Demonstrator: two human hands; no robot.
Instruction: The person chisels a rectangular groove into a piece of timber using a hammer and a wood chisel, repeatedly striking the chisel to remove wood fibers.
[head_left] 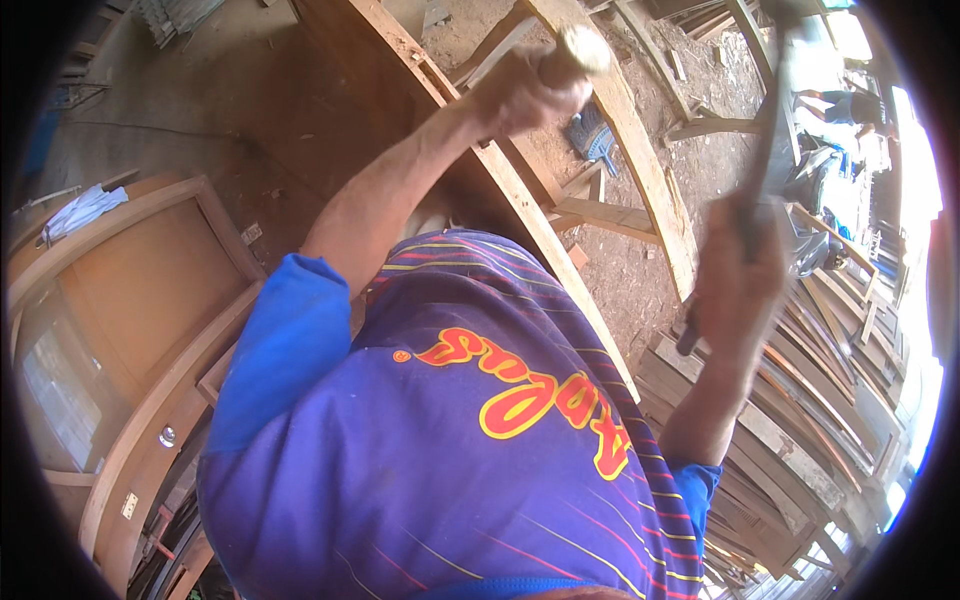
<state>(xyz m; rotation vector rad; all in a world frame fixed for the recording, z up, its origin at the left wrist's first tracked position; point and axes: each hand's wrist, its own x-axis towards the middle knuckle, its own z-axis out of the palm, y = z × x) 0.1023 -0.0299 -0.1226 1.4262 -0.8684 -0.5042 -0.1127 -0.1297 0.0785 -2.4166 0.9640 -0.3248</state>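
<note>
My left hand (pixel 525 95) is closed around a chisel with a thick, round wooden handle (pixel 582 52). Its blade is mostly hidden below the fist, over a long pale wooden beam (pixel 540 228) with slots cut in it. On the other side, my right hand (pixel 740 265) grips a hammer (pixel 768 160) raised well apart from the chisel. Motion blurs the hammer, and its head runs up to the top edge of the picture; the dark butt of its grip shows below my fist.
A second curved plank (pixel 640 150) lies beyond the beam, joined by crosspieces (pixel 610 215). Between them a blue brush-like thing (pixel 592 138) rests on the chip-strewn ground. Stacked boards (pixel 800 420) fill the right. A framed wooden panel (pixel 150 270) stands left. Another person (pixel 845 105) is far right.
</note>
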